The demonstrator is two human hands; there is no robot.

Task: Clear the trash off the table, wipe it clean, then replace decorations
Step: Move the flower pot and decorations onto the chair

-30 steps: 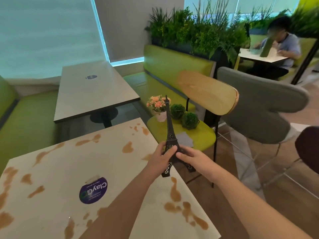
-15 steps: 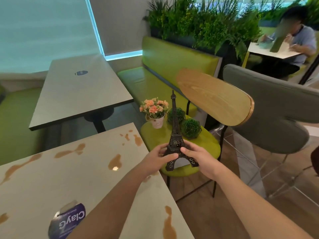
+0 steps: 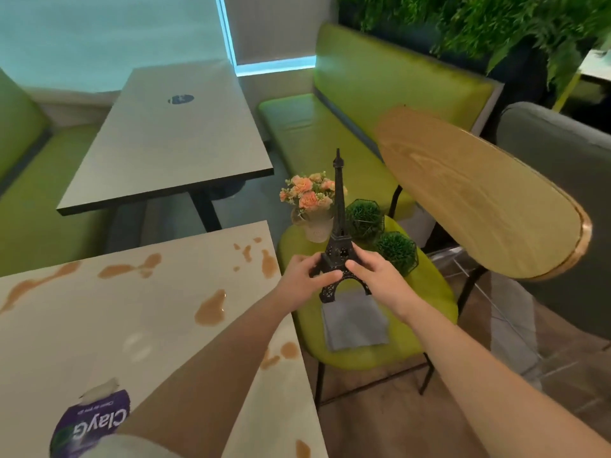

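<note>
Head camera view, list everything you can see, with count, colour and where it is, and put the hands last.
Eiffel Tower model: 1, black, upright, held over the chair seat.
Flower pot: 1, peach flowers in a white pot, back of the chair seat.
Topiary balls: 2, green, in dark wire frames, on the seat right of the pot.
Napkin: 1, grey, flat on the seat's front.
Chair: 1, green seat, wooden backrest, beside the stained table.
Stained table: 1, white, brown spill marks, near left.
Sticker: 1, purple, bottom left of that table.
Second table: 1, grey, behind.
Bench: green, against the planter.
Plants: green, top right.
Left hand: pinches the tower's base.
Right hand: pinches the base's other side.
</note>
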